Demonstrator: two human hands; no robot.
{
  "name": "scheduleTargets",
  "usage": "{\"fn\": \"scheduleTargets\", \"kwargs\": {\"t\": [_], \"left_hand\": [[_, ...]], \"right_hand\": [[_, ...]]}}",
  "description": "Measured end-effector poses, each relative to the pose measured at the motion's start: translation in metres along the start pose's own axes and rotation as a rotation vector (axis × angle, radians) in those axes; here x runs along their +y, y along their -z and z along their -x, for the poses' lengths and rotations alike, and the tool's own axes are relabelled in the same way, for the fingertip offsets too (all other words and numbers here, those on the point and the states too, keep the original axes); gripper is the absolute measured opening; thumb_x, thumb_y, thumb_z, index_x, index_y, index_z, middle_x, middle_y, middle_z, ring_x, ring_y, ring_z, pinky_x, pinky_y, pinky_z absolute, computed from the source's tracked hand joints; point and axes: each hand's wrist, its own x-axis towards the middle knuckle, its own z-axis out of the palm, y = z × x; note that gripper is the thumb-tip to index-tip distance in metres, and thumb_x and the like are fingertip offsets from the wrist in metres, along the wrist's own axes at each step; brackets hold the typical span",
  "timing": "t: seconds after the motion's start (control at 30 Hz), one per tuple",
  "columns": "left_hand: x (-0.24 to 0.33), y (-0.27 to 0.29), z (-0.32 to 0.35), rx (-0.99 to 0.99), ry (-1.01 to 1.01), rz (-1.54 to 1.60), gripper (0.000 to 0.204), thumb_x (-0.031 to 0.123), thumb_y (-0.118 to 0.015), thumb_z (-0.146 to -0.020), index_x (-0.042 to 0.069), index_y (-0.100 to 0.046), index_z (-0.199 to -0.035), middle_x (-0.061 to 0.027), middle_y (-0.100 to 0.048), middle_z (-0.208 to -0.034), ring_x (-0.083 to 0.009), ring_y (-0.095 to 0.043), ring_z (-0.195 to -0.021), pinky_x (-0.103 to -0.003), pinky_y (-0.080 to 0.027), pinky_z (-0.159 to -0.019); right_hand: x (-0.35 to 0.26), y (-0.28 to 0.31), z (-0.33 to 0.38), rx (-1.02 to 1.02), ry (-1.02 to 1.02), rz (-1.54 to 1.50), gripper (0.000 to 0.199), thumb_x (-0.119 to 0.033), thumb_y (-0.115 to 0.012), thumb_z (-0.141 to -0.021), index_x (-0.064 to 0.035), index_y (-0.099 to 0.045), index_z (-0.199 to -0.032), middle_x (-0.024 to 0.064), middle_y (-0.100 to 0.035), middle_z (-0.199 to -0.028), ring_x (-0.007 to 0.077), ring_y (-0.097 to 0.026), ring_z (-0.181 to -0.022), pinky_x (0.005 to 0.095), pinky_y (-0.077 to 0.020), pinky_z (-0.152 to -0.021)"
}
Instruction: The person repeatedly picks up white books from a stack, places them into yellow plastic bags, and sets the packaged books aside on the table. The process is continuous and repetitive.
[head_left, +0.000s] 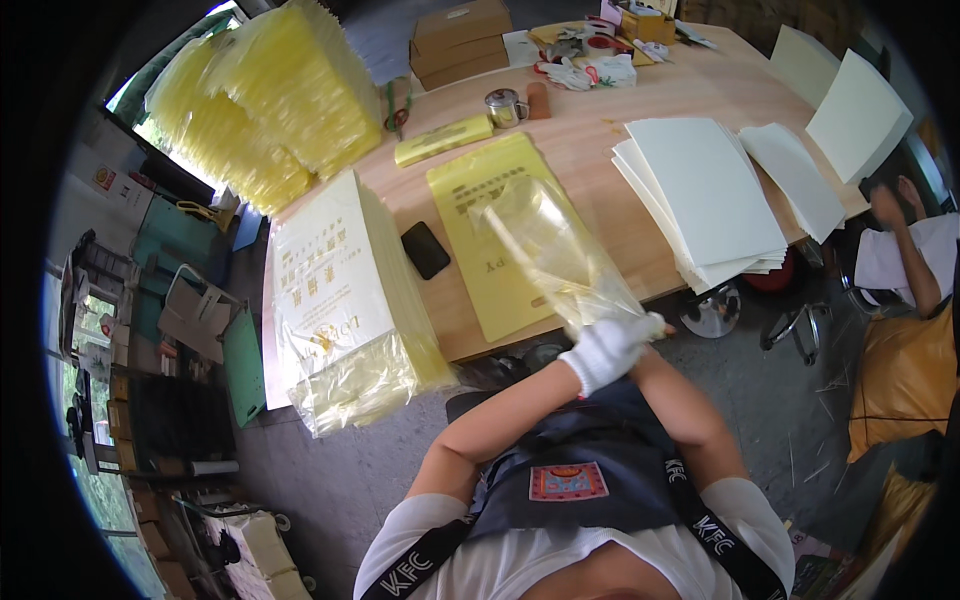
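My left hand (604,354), in a white knit glove, is closed on the near end of a clear plastic bag (550,240). The thin, crumpled bag stretches away from me, over a flat stack of yellow printed bags (490,235). My right hand (662,328) is at the same end of the bag, mostly hidden behind the glove; only a bit of it shows and its fingers cannot be made out. Left of the yellow stack lies a black phone (426,250). Further left is a tall pile of white printed packs (335,270) in clear plastic.
White board sheets (700,190) lie stacked on the wooden table (590,160), right of the bag. Large yellow plastic bundles (270,100) rise at the far left. A metal mug (505,107), a folded yellow pack (443,140) and brown boxes (460,40) stand further back. Another person (915,250) sits at right.
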Motion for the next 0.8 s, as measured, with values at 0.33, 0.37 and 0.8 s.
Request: {"fn": "scheduleTargets", "kwargs": {"t": [0.33, 0.37, 0.8], "left_hand": [[-0.013, 0.002, 0.108, 0.147, 0.121, -0.223, 0.024, 0.007, -0.068, -0.074, 0.015, -0.067, -0.097, -0.0096, -0.067, -0.079, -0.0290, -0.065, -0.072, -0.037, -0.052, -0.061], [-0.021, -0.003, 0.122, 0.113, 0.045, -0.343, 0.027, 0.008, -0.068, -0.073, 0.016, -0.067, -0.099, -0.0104, -0.066, -0.082, -0.0304, -0.065, -0.075, -0.039, -0.052, -0.061], [0.042, 0.045, 0.238, 0.154, 0.468, -0.051, 0.021, -0.003, -0.070, -0.064, 0.009, -0.054, -0.066, -0.0065, -0.059, -0.064, -0.0233, -0.060, -0.058, -0.033, -0.048, -0.054]], "right_hand": [[-0.013, 0.011, 0.068, 0.542, -0.090, 0.706, 0.043, -0.024, -0.065, -0.076, -0.0119, -0.056, -0.116, 0.0131, -0.065, -0.093, 0.0312, -0.064, -0.085, 0.0462, -0.0498, -0.078], [0.012, 0.009, 0.061, 0.324, -0.368, 0.627, 0.036, -0.028, -0.063, -0.080, -0.0119, -0.057, -0.112, 0.0123, -0.067, -0.080, 0.0301, -0.066, -0.073, 0.0457, -0.0517, -0.068], [0.000, -0.020, 0.183, 0.095, 0.048, 0.743, 0.026, -0.035, -0.061, -0.078, -0.0090, -0.059, -0.077, 0.0065, -0.060, -0.056, 0.0215, -0.060, -0.046, 0.0380, -0.0457, -0.044]]}}
